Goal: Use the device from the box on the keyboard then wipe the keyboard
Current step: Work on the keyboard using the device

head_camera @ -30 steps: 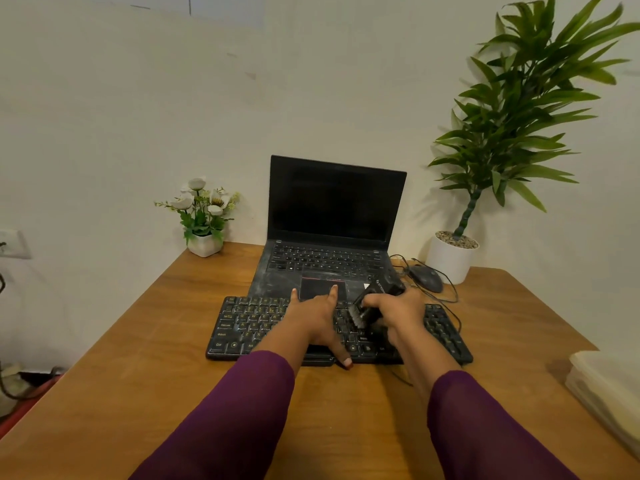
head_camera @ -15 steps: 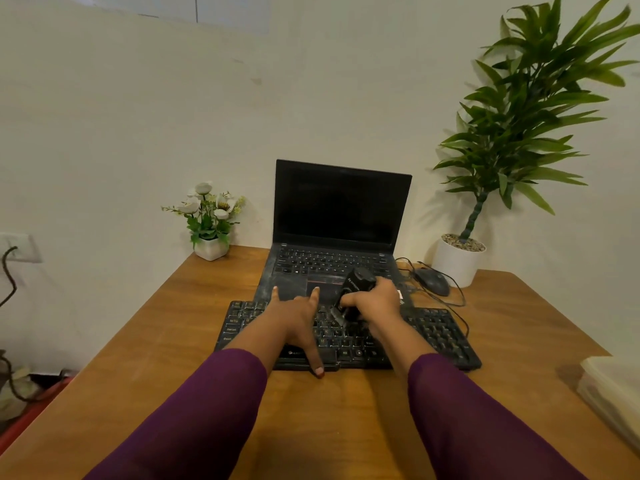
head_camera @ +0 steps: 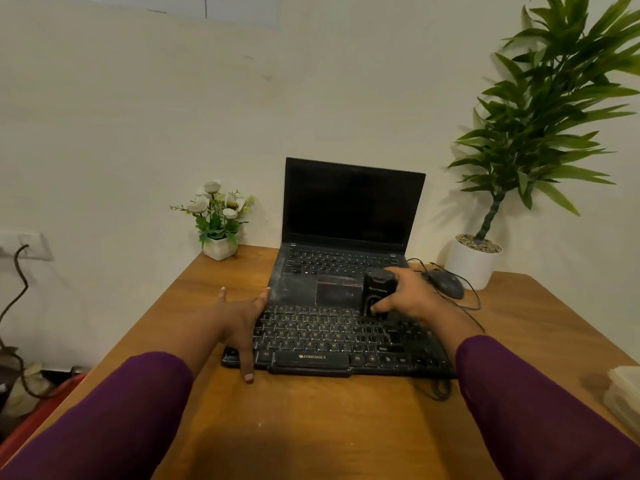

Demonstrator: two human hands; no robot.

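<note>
I see right hand [head_camera: 412, 299] gripping device [head_camera: 377, 289], upright on keyboard [head_camera: 329, 337] far rows; left hand [head_camera: 239, 317] flat, fingers spread, on its left end.

Keyboard [head_camera: 329, 337] sits at frame centre on the table [head_camera: 311, 427], with the laptop [head_camera: 349, 209] directly behind it. Small flower pot [head_camera: 219, 220] left of the laptop, at the table's far edge. Potted plant [head_camera: 472, 261] at upper right, on the far corner. Mouse [head_camera: 446, 284] between laptop and potted plant. Left hand [head_camera: 239, 317] lies on the keyboard's left end. Right hand [head_camera: 412, 296] holds the device [head_camera: 378, 289] upright on the keyboard's back rows, right of centre. Container [head_camera: 623, 393] on the table at the right frame edge. Wall socket [head_camera: 24, 244] at the left edge.
</note>
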